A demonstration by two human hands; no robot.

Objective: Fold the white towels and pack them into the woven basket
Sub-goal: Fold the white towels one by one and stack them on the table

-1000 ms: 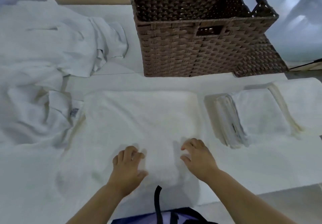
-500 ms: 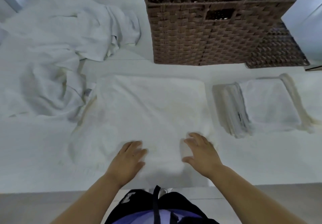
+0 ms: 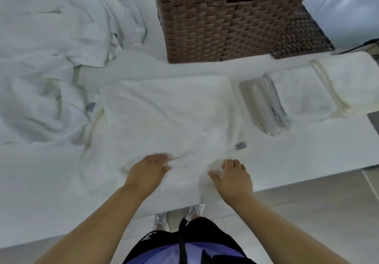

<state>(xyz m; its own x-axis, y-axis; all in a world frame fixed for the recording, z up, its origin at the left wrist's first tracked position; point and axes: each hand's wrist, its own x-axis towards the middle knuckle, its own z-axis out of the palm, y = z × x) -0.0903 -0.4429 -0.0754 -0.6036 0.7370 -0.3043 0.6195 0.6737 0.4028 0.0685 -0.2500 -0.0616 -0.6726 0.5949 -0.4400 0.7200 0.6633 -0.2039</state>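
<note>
A white towel [image 3: 168, 116] lies spread flat in the middle of the table, its near part reaching the front edge. My left hand [image 3: 146, 173] rests on the towel's near part with fingers fairly straight, and a crease runs out from the fingertips. My right hand [image 3: 233, 178] sits to the right of it, fingers curled down and thumb spread, with a bulge of towel gathered between them. The brown woven basket [image 3: 215, 27] stands behind the towel. A stack of folded white towels [image 3: 287, 99] lies to the right.
A heap of crumpled white towels [image 3: 45, 58] covers the table's left side. A pale grey box [image 3: 344, 3] stands at the far right beside the basket. The table's front edge [image 3: 297, 183] runs just before my hands, with tiled floor and my shoes below.
Both hands have slid toward the table's front edge along the towel. The left fingers have straightened. A small label now shows at the towel's right near corner.
</note>
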